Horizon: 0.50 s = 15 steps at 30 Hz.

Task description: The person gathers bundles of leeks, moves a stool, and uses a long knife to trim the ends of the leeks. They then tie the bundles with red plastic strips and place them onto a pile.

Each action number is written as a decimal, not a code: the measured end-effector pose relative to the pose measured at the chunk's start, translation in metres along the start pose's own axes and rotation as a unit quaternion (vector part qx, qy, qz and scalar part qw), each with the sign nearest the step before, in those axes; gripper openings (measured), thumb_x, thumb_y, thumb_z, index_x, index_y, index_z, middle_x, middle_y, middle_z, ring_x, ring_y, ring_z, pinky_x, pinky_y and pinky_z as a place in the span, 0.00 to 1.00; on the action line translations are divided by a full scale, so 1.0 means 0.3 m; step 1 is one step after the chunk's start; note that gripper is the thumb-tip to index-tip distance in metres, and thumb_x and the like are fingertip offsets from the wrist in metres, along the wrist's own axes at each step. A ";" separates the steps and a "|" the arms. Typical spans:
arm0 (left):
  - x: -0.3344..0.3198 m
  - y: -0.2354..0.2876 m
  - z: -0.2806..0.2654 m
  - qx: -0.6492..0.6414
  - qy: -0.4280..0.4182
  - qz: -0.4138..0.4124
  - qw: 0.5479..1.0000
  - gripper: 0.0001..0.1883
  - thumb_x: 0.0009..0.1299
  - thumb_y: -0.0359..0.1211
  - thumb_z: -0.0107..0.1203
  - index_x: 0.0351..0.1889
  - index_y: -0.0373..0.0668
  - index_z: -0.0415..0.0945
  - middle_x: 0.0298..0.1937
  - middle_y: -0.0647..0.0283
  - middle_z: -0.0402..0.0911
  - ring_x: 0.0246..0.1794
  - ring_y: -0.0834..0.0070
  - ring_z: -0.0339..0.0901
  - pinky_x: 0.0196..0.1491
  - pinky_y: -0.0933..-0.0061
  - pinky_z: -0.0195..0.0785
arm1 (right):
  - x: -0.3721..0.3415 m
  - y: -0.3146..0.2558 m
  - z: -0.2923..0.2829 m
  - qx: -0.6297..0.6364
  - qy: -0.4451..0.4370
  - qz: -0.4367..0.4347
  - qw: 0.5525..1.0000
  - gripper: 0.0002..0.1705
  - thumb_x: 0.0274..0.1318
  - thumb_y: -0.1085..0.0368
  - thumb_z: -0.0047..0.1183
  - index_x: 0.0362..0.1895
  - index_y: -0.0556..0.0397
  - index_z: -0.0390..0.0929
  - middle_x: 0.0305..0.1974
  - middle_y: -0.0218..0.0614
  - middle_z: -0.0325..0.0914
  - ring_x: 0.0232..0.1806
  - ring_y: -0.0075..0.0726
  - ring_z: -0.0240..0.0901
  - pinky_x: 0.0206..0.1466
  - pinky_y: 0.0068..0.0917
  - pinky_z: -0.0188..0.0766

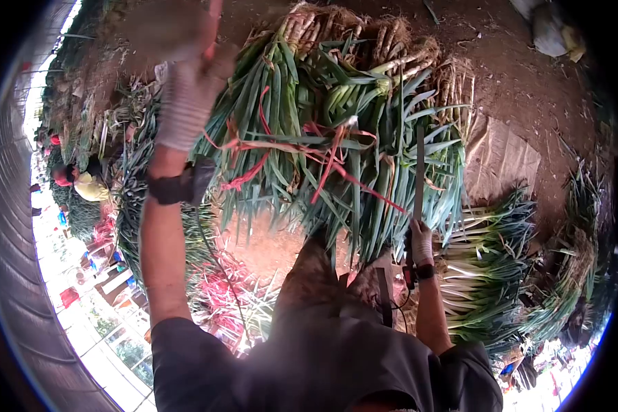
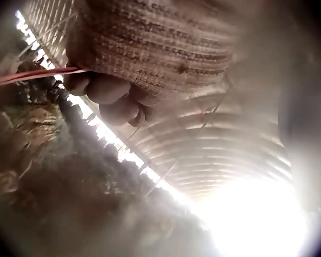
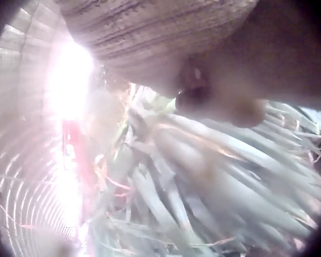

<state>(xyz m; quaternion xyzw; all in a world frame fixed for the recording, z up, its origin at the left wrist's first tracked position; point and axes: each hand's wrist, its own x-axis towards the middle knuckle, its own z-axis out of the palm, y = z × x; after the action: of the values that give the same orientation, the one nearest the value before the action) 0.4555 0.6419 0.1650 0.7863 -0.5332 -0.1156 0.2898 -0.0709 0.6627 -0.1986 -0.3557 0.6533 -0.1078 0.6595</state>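
A large bundle of green onions (image 1: 364,158) lies before me, roots at the far side and leaf tips toward my legs. Red plastic twine (image 1: 288,146) lies across its leaves. My gloved left hand (image 1: 196,96) is raised at the bundle's upper left, gripping a strand of twine; in the left wrist view the strand (image 2: 37,76) runs out from beside the curled fingers (image 2: 109,88). At the bundle's lower right, my gloved right hand (image 1: 422,245) holds a long-bladed knife (image 1: 419,172), its blade pointing away over the leaves. The right wrist view shows blurred fingertips (image 3: 246,111) above the leaves.
More green onions (image 1: 487,268) lie in a row at the right, another heap (image 1: 563,295) beyond them. A brown sheet (image 1: 501,154) covers some of the dirt floor. Red twine (image 1: 223,288) is heaped at lower left. A person in yellow (image 1: 89,185) is farther left.
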 end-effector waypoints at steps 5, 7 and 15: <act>-0.255 -0.180 0.583 0.049 -0.152 -0.124 0.979 0.17 0.69 0.48 0.56 0.40 0.45 0.82 0.29 0.55 0.84 0.28 0.57 0.81 0.35 0.58 0.74 | 0.015 0.013 0.044 -0.058 -0.003 -0.092 0.994 0.13 0.65 0.54 0.52 0.33 0.48 0.73 0.17 0.21 0.65 0.12 0.17 0.58 0.13 0.20 0.56; -0.349 -0.232 0.792 0.065 -0.152 -0.159 0.973 0.17 0.67 0.49 0.58 0.40 0.46 0.81 0.29 0.52 0.83 0.29 0.52 0.80 0.35 0.57 0.73 | -0.045 -0.041 0.077 -0.022 -0.013 -0.041 0.999 0.13 0.65 0.54 0.52 0.33 0.49 0.73 0.17 0.21 0.65 0.12 0.17 0.58 0.14 0.19 0.56; -0.429 -0.125 1.137 0.042 -0.127 -0.329 0.935 0.24 0.58 0.50 0.64 0.38 0.39 0.76 0.34 0.49 0.84 0.40 0.50 0.82 0.45 0.54 0.73 | -0.139 -0.037 0.060 -0.032 -0.003 0.022 0.999 0.15 0.66 0.53 0.50 0.35 0.52 0.72 0.17 0.26 0.64 0.10 0.23 0.60 0.12 0.23 0.59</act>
<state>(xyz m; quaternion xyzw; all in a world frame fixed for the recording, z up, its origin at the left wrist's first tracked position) 0.2650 0.6549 -0.1480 0.9079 -0.2814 -0.2808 0.1328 -0.0556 0.6860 -0.1610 -0.3628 0.6622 -0.0716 0.6517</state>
